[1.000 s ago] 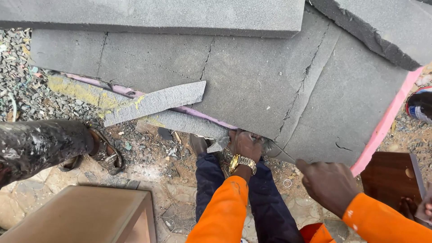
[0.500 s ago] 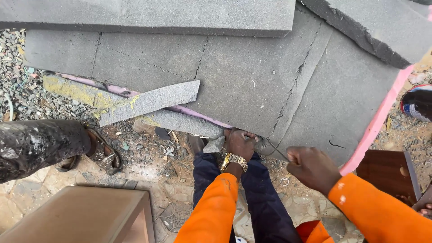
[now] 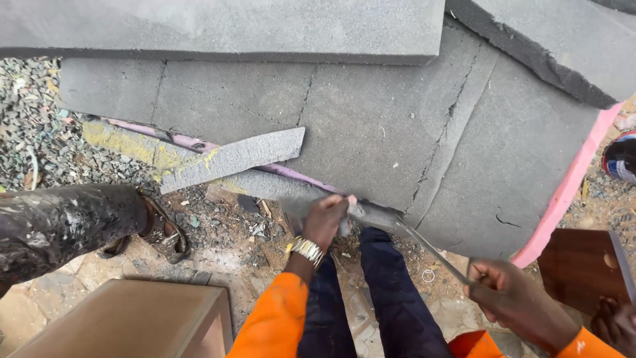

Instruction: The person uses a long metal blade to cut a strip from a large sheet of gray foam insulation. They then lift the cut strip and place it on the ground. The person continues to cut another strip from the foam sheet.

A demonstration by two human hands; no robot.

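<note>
Left hand grips the grey foam strip; right hand is clenched around a knife.

The foam slab is grey, matt and rough-pored, with cracked seams. Below it, the ground is coarse gravel and dirt. Just under the slab's lower edge, the knife shows dull metal — the watch beside it gleams, polished gold-toned metal.
</note>
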